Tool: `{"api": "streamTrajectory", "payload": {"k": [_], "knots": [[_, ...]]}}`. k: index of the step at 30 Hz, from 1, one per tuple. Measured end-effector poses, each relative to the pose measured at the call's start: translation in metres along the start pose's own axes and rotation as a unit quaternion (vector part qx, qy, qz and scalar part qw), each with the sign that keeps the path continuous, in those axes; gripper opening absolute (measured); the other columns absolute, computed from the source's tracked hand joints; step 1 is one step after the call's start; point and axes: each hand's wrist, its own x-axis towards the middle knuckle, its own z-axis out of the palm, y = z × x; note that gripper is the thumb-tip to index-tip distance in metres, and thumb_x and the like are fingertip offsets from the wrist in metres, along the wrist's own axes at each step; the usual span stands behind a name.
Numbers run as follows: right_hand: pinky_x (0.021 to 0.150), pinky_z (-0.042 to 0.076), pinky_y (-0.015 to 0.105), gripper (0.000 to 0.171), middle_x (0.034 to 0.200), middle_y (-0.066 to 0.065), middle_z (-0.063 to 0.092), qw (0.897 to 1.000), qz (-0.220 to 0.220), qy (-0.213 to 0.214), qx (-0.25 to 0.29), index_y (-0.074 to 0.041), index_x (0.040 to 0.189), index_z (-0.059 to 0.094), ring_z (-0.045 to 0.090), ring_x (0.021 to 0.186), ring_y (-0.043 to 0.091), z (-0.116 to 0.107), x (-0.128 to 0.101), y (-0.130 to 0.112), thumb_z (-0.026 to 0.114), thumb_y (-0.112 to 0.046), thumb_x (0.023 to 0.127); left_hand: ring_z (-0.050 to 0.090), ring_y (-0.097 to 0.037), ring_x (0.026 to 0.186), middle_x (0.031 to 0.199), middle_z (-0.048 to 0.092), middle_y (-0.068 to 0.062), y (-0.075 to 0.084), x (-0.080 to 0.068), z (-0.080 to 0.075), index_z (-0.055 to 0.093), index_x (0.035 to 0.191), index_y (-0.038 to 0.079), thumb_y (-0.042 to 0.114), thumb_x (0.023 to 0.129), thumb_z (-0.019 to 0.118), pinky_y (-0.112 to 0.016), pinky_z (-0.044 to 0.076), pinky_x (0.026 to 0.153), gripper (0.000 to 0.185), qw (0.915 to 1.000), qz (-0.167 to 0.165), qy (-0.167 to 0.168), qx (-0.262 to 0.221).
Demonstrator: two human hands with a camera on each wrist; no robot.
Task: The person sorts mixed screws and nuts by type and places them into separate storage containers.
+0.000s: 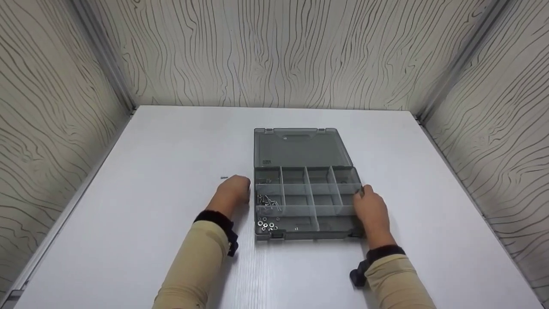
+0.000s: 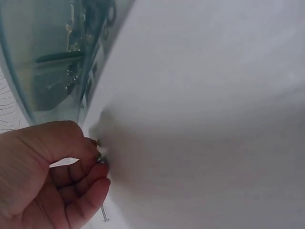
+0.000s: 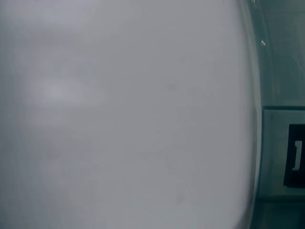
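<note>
1. The left hand (image 1: 233, 189) is resting on the bench (image 1: 150, 214) just beside the left wall of the box (image 1: 305, 206). Its fingers are curling and pinching a small screw (image 2: 101, 160); a second screw (image 2: 103, 213) is showing under the fingers in the left wrist view.
2. The right hand (image 1: 371, 210) is holding the right wall of the box, with the fingers curling over the rim.
3. The box is lying open in the middle of the bench. Its long axis is running left to right, and the lid (image 1: 300, 148) is lying flat on the far side.
4. Another screw (image 1: 224, 177) is lying on the bench, near the left hand, pointing left to right.
5. As a judgement, a good pick is needing a firm pinch on the screw and a steady right hand, so the box is not sliding.
6. The near left compartments are holding nuts (image 1: 266, 225) and screws.
</note>
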Motion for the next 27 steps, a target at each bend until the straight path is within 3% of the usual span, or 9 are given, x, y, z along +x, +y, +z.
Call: {"api": "streamTrajectory", "payload": {"k": [5,9,13,19,23,27], "knots": [[0.089,0.042,0.051,0.05,0.119,0.032,0.048,1.0,0.013,-0.004,-0.001,0.006,0.133,0.032,0.049,0.109,0.043,0.001,0.0,-0.001,0.031,-0.024,0.093,0.057,-0.02,0.076,0.085,0.064,-0.006,0.004,0.0,-0.011,0.065,0.082,0.008,0.006,0.075,0.063,-0.035,0.051,0.071,0.008,0.9987,0.006,0.047,-0.015],[0.09,0.041,0.052,0.05,0.12,0.032,0.048,1.0,0.011,-0.006,0.001,0.005,0.134,0.031,0.048,0.11,0.043,0.001,0.0,-0.001,0.031,-0.024,0.093,0.059,-0.018,0.081,0.09,0.065,-0.004,0.013,-0.007,-0.024,0.066,0.091,0.009,0.007,0.08,0.061,-0.032,0.051,0.07,0.012,0.9946,-0.008,0.09,-0.052],[0.091,0.04,0.052,0.05,0.12,0.032,0.047,1.0,0.01,-0.005,0.0,0.006,0.134,0.032,0.047,0.11,0.044,0.001,0.001,0.0,0.03,-0.024,0.093,0.059,-0.014,0.077,0.087,0.067,0.0,0.021,-0.015,-0.033,0.07,0.091,0.012,0.013,0.084,0.062,-0.029,0.051,0.067,0.01,0.9889,0.001,0.115,-0.094],[0.09,0.041,0.052,0.05,0.121,0.033,0.047,1.0,0.009,-0.003,0.004,0.006,0.133,0.033,0.047,0.11,0.044,0.0,0.001,-0.001,0.031,-0.023,0.093,0.056,-0.013,0.069,0.074,0.062,0.004,0.028,-0.024,-0.03,0.068,0.077,0.015,0.011,0.079,0.066,-0.028,0.049,0.06,0.005,0.9862,0.065,0.089,-0.123],[0.091,0.04,0.053,0.05,0.121,0.033,0.046,1.0,0.01,-0.005,0.004,0.006,0.133,0.032,0.046,0.111,0.044,-0.001,0.001,-0.001,0.031,-0.024,0.093,0.056,-0.012,0.069,0.074,0.061,0.005,0.029,-0.026,-0.023,0.068,0.08,0.015,0.014,0.078,0.066,-0.028,0.049,0.062,0.003,0.9884,0.096,0.066,-0.098],[0.091,0.04,0.053,0.05,0.122,0.033,0.046,1.0,0.014,-0.007,0.005,0.006,0.134,0.032,0.046,0.112,0.044,0.0,0.001,-0.001,0.031,-0.025,0.094,0.057,-0.013,0.074,0.08,0.063,0.003,0.026,-0.024,-0.02,0.069,0.089,0.014,0.017,0.081,0.064,-0.029,0.05,0.067,0.009,0.9876,0.106,0.072,-0.09]]}}
